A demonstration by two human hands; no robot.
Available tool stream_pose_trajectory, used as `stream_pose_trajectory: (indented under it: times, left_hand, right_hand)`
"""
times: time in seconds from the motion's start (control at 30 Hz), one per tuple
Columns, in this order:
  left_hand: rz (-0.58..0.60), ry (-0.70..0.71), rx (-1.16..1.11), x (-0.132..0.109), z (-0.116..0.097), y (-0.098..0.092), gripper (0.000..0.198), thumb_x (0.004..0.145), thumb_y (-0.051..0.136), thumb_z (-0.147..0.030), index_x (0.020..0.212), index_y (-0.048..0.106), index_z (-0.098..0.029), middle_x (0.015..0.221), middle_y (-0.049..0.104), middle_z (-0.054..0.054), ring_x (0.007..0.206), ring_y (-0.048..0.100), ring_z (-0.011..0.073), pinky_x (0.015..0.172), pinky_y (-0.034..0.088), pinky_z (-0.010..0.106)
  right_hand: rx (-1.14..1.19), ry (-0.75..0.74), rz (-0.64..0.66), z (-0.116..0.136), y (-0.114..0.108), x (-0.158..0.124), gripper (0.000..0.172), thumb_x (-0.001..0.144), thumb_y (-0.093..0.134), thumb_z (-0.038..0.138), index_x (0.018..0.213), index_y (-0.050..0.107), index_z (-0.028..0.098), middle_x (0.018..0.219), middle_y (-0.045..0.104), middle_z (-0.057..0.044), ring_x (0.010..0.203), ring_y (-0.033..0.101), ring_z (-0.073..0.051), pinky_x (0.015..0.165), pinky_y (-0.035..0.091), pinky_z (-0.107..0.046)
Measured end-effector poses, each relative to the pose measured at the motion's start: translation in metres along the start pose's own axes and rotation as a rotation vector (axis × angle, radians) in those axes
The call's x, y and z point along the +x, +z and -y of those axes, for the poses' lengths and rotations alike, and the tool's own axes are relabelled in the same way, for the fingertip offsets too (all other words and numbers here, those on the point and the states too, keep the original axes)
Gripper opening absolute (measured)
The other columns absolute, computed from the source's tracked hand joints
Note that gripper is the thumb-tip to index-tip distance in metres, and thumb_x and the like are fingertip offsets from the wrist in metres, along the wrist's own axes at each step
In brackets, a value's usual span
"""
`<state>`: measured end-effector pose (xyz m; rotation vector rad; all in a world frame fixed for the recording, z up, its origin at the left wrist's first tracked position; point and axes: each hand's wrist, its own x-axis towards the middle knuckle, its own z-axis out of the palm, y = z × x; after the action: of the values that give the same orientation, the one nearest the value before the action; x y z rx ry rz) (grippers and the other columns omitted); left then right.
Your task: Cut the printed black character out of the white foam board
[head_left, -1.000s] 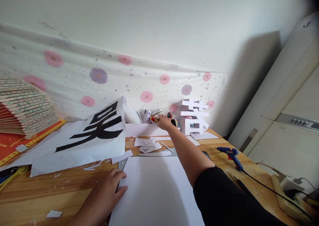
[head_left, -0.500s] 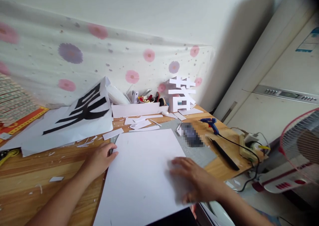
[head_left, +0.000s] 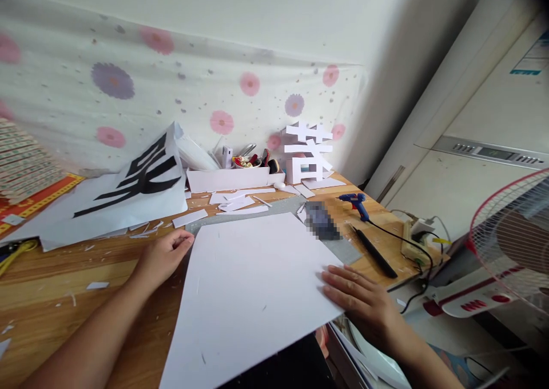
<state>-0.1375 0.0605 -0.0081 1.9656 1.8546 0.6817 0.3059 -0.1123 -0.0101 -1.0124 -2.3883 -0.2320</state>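
A large white sheet (head_left: 257,280) lies over the front of the wooden table and partly over a grey cutting mat (head_left: 349,254). At the sheet's upper left edge is my left hand (head_left: 165,257), its fingers curled together; what they hold, if anything, is hidden. My right hand (head_left: 360,297) rests on the sheet's right edge with its fingers stretched out flat. White paper offcuts (head_left: 235,202) are scattered behind the sheet. A pixelated dark object (head_left: 322,220) sits on the mat near the sheet's upper right edge.
Behind stand a white paper character structure (head_left: 306,154) and a white box of tools (head_left: 229,179). A printed sheet (head_left: 111,211) leans at the left. To the right are a blue glue gun (head_left: 355,203), a black stick (head_left: 375,253), a power strip (head_left: 414,243) and a fan (head_left: 514,246).
My right hand has moved right, to the sheet's edge, and its fingers now lie flat. The dark thing at my left fingers no longer shows. The view has shifted slightly.
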Motion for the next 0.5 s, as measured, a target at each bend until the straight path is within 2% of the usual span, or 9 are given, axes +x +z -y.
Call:
stream_pose_trajectory:
  times: [0.07, 0.13, 0.23, 0.37, 0.5]
  left_hand:
    - [-0.013, 0.012, -0.023, 0.001, 0.001, -0.002, 0.043, 0.083, 0.042, -0.056, 0.094, 0.067, -0.023, 0.092, 0.076, 0.003, 0.083, 0.066, 0.0226, 0.073, 0.047, 0.031]
    - [0.005, 0.019, -0.027, 0.003, 0.003, -0.002, 0.043, 0.082, 0.044, -0.057, 0.092, 0.068, -0.023, 0.085, 0.075, 0.002, 0.077, 0.066, 0.0224, 0.070, 0.047, 0.032]
    - [0.041, 0.014, -0.008, 0.004, 0.007, 0.002, 0.041, 0.078, 0.048, -0.057, 0.089, 0.070, -0.024, 0.077, 0.074, 0.001, 0.071, 0.066, 0.0233, 0.067, 0.046, 0.033]
    - [0.094, 0.023, -0.001, 0.005, 0.011, 0.009, 0.045, 0.077, 0.048, -0.057, 0.096, 0.072, -0.024, 0.089, 0.077, 0.004, 0.079, 0.069, 0.0255, 0.071, 0.048, 0.034]
    - [0.116, 0.069, 0.030, 0.005, 0.010, 0.009, 0.053, 0.076, 0.045, -0.059, 0.101, 0.073, -0.022, 0.098, 0.078, 0.008, 0.086, 0.071, 0.0272, 0.077, 0.050, 0.035]
  right_hand:
    - [-0.006, -0.011, 0.028, -0.001, -0.010, 0.001, 0.044, 0.100, 0.052, 0.021, 0.144, 0.054, 0.027, 0.139, 0.065, -0.007, 0.137, 0.054, -0.023, 0.114, 0.046, -0.042]
    - [-0.022, -0.016, 0.092, -0.001, -0.010, 0.004, 0.043, 0.099, 0.054, 0.022, 0.142, 0.056, 0.027, 0.140, 0.065, -0.006, 0.137, 0.054, -0.023, 0.114, 0.046, -0.041]
    - [-0.027, 0.001, 0.136, -0.002, 0.010, 0.010, 0.041, 0.098, 0.056, 0.023, 0.139, 0.059, 0.027, 0.140, 0.064, -0.006, 0.137, 0.054, -0.024, 0.116, 0.044, -0.045]
    - [0.008, 0.099, 0.163, -0.016, 0.043, 0.019, 0.042, 0.098, 0.051, 0.015, 0.136, 0.062, 0.028, 0.140, 0.064, -0.006, 0.137, 0.054, -0.025, 0.115, 0.044, -0.049]
    - [0.081, 0.215, 0.223, -0.030, 0.055, 0.021, 0.039, 0.097, 0.056, 0.023, 0.135, 0.064, 0.028, 0.143, 0.061, -0.008, 0.139, 0.051, -0.028, 0.115, 0.043, -0.053]
